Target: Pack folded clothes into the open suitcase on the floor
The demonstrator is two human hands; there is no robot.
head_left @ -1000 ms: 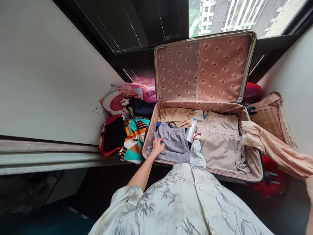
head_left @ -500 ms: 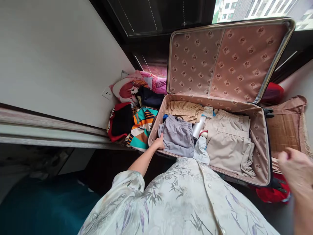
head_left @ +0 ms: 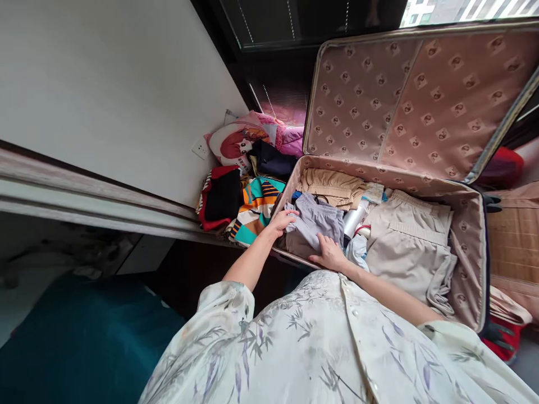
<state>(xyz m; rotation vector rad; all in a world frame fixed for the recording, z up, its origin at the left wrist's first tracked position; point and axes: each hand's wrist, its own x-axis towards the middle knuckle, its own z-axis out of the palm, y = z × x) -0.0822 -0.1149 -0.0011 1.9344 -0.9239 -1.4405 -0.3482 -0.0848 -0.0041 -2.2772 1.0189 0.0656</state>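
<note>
A folded pair of grey shorts (head_left: 326, 219) lies at the left end of an open suitcase (head_left: 480, 264), its near left part pulled up and creased. My left hand (head_left: 283, 221) grips the shorts by their left edge, over the suitcase's side. At the near edge of the shorts is my right hand (head_left: 330, 253), thumb on top of the cloth and fingers along the hem. Beige trousers (head_left: 410, 247) lie folded on the right. Behind the grey shorts are tan shorts (head_left: 332, 185). A white bottle (head_left: 353, 220) and a pale cloth (head_left: 357, 251) fill the gap between.
The patterned suitcase lid (head_left: 421, 101) leans up against the dark window. Left of the case are a multicoloured garment (head_left: 261, 205), a black and red folded garment (head_left: 221, 196) and a pink cushion (head_left: 229, 143). A white wall (head_left: 126, 101) rises at left; a brown mat (head_left: 514, 235) lies right.
My right hand has come from the far right onto the near edge of the grey shorts. My left hand has moved slightly up, shifting the shorts' left side. The view has turned left.
</note>
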